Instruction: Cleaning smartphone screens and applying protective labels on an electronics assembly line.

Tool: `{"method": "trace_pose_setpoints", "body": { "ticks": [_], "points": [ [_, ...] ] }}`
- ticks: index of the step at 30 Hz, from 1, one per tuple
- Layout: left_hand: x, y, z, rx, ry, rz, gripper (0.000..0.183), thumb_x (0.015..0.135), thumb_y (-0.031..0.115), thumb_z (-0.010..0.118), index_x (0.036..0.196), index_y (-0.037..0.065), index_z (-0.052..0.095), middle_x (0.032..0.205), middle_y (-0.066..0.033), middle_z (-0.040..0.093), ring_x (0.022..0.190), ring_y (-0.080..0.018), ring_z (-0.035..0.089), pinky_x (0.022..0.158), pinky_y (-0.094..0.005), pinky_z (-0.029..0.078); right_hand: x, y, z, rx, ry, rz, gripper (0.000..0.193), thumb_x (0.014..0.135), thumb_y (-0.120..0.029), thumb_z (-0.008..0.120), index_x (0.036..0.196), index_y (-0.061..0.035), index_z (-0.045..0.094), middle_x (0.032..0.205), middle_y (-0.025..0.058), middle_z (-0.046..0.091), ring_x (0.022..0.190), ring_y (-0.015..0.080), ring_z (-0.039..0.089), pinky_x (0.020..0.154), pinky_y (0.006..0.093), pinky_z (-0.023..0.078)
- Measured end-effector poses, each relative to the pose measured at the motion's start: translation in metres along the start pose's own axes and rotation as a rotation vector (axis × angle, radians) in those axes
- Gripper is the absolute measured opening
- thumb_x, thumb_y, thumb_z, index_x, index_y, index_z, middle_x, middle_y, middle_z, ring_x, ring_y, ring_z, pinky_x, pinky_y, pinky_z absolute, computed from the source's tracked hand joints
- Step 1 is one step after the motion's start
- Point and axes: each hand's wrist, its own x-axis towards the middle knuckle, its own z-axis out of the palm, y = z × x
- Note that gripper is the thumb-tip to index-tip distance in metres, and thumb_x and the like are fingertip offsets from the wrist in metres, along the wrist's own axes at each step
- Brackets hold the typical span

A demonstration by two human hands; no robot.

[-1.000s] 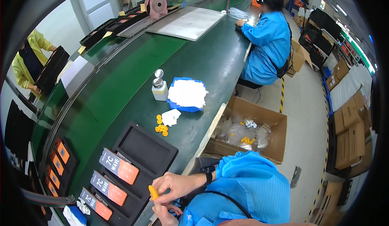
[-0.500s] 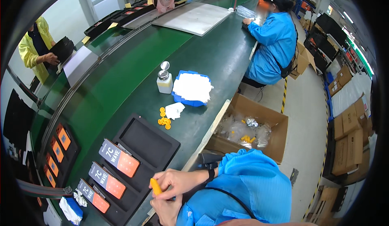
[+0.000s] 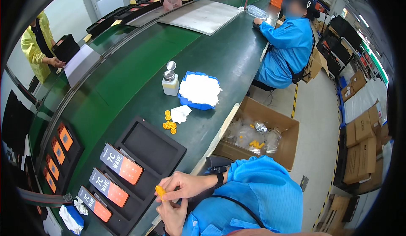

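My right hand (image 3: 184,186), with a black band at the wrist, pinches a crumpled yellow finger cot (image 3: 160,190). My left hand (image 3: 172,215) is just below, its fingers closed up against the cot from underneath and partly hidden by the right hand. Whether a fingertip is inside the cot, I cannot tell. Beside my hands lies a black tray (image 3: 179,148) with orange-and-grey phone-like pieces (image 3: 122,164) in its lower slots. Farther up the bench are several rolled yellow finger cots (image 3: 170,125) next to a folded white wipe (image 3: 181,113).
A pump bottle (image 3: 170,85) stands beside a blue basket (image 3: 198,106) of white wipes. An open cardboard box (image 3: 292,141) with plastic scraps sits at the bench edge. Another loaded tray (image 3: 76,155) lies at the left. A person in blue (image 3: 283,45) sits farther along; one in yellow (image 3: 31,45) stands opposite.
The finger cot, long and smooth before, now looks shorter and bunched up. My right fingers have shifted slightly around it. The person in blue has turned the head; the person in yellow has lowered a black tray.
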Motion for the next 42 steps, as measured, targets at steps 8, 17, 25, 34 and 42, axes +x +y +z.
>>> {"method": "trace_pose_setpoints", "body": {
  "ticks": [8,17,25,34,42],
  "points": [
    [0.017,-0.011,0.006,-0.147,0.127,0.354,0.03,0.066,0.004,0.071,0.09,-0.004,0.054,0.065,-0.0094,0.059,0.055,-0.0172,0.058,0.052,-0.0259,0.044,0.003,0.009,0.008,-0.221,-0.105,-0.04,0.021,0.082,-0.019,0.066,0.089,0.0004,0.07,0.096,0.0113,0.067,0.102,0.0273,0.057,0.09,0.0371,0.043],
    [0.002,-0.013,0.003,-0.238,0.009,-0.022,0.033,0.072,0.008,0.068,0.098,-0.001,0.05,0.077,-0.0068,0.06,0.062,-0.0179,0.057,0.058,-0.0324,0.045,0.002,0.012,0.011,-0.211,-0.005,-0.128,0.029,0.083,-0.023,0.065,0.067,0.0007,0.066,0.069,0.0112,0.063,0.079,0.0248,0.06,0.07,0.0325,0.047],
    [0.007,0.014,-0.012,-0.582,0.012,-0.194,0.08,0.083,-0.003,0.063,0.145,0.004,0.012,0.069,-0.0096,0.065,0.046,-0.0076,0.054,0.041,-0.0185,0.042,-0.005,-0.022,-0.059,-0.57,0.29,-0.05,0.012,0.077,-0.011,0.07,0.087,-0.0055,0.071,0.086,0.0088,0.069,0.074,0.0189,0.064,0.067,0.0304,0.051],
    [0.003,-0.006,-0.041,-1.002,0.173,-0.344,0.055,0.1,0.039,0.027,0.116,-0.008,0.051,0.061,-0.0171,0.061,0.031,-0.016,0.046,0.029,-0.0218,0.033,0.007,0.019,-0.13,-1.064,0.569,-0.015,0.015,0.075,-0.01,0.071,0.089,-0.0039,0.069,0.078,0.0102,0.062,0.066,0.0251,0.061,0.061,0.0314,0.048],
    [-0.002,-0.008,-0.047,-1.317,-0.227,-0.517,0.059,0.095,0.048,0.014,0.145,0.017,0.02,0.084,-0.03,0.064,0.032,-0.023,0.05,0.027,-0.0215,0.031,0.006,0.024,-0.129,-1.334,0.483,-0.214,0.011,0.078,-0.01,0.068,0.085,-0.0027,0.065,0.081,0.009,0.058,0.07,0.0281,0.06,0.062,0.035,0.048]
  ]
}}
